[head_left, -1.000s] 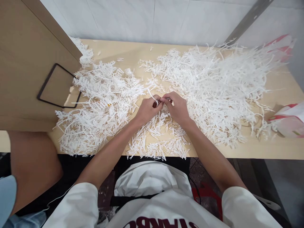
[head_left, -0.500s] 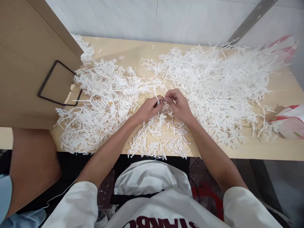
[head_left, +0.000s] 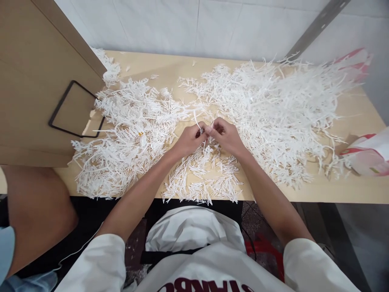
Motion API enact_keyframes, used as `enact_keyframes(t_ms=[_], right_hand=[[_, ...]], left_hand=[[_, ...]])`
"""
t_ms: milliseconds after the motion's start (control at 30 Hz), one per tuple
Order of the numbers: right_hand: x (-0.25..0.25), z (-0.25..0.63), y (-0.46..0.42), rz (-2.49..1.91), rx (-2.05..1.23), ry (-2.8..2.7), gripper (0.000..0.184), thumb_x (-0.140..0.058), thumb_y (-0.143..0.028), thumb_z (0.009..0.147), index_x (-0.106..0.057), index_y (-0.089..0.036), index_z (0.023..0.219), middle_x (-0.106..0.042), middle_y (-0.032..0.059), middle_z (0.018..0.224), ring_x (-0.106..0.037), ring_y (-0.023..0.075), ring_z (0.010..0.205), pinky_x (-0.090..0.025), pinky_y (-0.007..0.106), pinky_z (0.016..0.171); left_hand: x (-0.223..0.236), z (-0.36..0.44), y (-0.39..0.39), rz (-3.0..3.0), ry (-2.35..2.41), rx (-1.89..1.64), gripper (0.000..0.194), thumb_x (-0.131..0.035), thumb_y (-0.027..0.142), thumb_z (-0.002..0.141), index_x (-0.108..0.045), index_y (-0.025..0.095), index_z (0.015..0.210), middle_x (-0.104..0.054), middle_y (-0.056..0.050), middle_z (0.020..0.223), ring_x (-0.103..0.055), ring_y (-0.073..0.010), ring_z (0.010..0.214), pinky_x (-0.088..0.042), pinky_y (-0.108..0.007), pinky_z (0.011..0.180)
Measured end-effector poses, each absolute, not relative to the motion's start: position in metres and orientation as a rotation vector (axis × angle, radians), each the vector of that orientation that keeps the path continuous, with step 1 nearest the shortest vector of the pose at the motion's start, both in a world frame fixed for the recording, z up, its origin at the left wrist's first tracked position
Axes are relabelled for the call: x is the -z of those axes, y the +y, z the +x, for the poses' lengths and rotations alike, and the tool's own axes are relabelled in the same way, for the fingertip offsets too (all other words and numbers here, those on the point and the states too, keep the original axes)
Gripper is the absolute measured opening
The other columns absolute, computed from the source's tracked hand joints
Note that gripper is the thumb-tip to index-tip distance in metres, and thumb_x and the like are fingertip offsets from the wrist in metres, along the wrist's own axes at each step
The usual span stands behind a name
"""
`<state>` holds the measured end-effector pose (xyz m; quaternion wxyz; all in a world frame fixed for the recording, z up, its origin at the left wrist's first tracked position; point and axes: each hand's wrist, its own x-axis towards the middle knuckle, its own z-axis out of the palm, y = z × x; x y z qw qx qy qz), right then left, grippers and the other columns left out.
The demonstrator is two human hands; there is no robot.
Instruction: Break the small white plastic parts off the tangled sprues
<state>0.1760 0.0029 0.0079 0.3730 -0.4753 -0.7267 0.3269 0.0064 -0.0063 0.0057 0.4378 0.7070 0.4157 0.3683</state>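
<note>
My left hand (head_left: 189, 140) and my right hand (head_left: 227, 137) meet at the middle of the wooden table (head_left: 334, 190), fingers pinched together on a thin white plastic strip piece (head_left: 199, 123) that sticks up between them. A big tangled heap of white plastic pieces (head_left: 273, 109) spreads to the right of my hands. Another heap (head_left: 127, 138) lies to the left. A smaller batch of short comb-like white pieces (head_left: 203, 178) lies right below my hands, near the table's front edge.
A brown board with a black-framed rectangular opening (head_left: 75, 109) stands at the left over the table. Red and white bags (head_left: 369, 156) lie at the right edge. Another person's bare arm (head_left: 39, 211) is at the lower left. A white tiled wall runs behind.
Both hands stay together at the same spot, the fingers shifting slightly on the white piece. The view wobbles a little.
</note>
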Motion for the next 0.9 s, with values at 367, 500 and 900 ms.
enact_keyframes(t_ms=[367, 500, 900], right_hand=[[-0.018, 0.179, -0.002, -0.966, -1.471, -1.682, 0.038, -0.049, -0.055, 0.088, -0.053, -0.020, 0.076, -0.060, 0.0005, 0.070, -0.059, 0.0128, 0.065, -0.045, 0.026, 0.056], [-0.015, 0.181, -0.001, -0.903, -1.600, -1.496, 0.038, -0.056, -0.055, 0.085, -0.051, -0.019, 0.071, -0.052, -0.0009, 0.068, -0.051, 0.0093, 0.057, -0.042, 0.025, 0.051], [-0.014, 0.173, 0.003, -1.206, -0.843, -1.746, 0.038, -0.048, -0.056, 0.088, -0.059, -0.020, 0.079, -0.058, -0.0001, 0.076, -0.051, 0.0109, 0.071, -0.040, 0.026, 0.066]], left_hand=[[-0.014, -0.003, -0.005, 1.545, 0.717, -0.792, 0.023, -0.058, 0.043, 0.085, -0.058, 0.020, 0.084, -0.057, 0.001, 0.063, -0.054, -0.0085, 0.060, -0.043, -0.024, 0.058], [-0.015, -0.003, -0.008, 1.428, 0.699, -0.821, 0.022, -0.060, 0.042, 0.083, -0.058, 0.021, 0.086, -0.057, 0.001, 0.066, -0.053, -0.0084, 0.058, -0.043, -0.023, 0.055], [-0.005, 0.004, -0.003, 1.669, 0.974, -1.047, 0.026, -0.046, 0.044, 0.091, -0.052, 0.019, 0.088, -0.056, 0.002, 0.069, -0.054, -0.0078, 0.064, -0.043, -0.024, 0.066]])
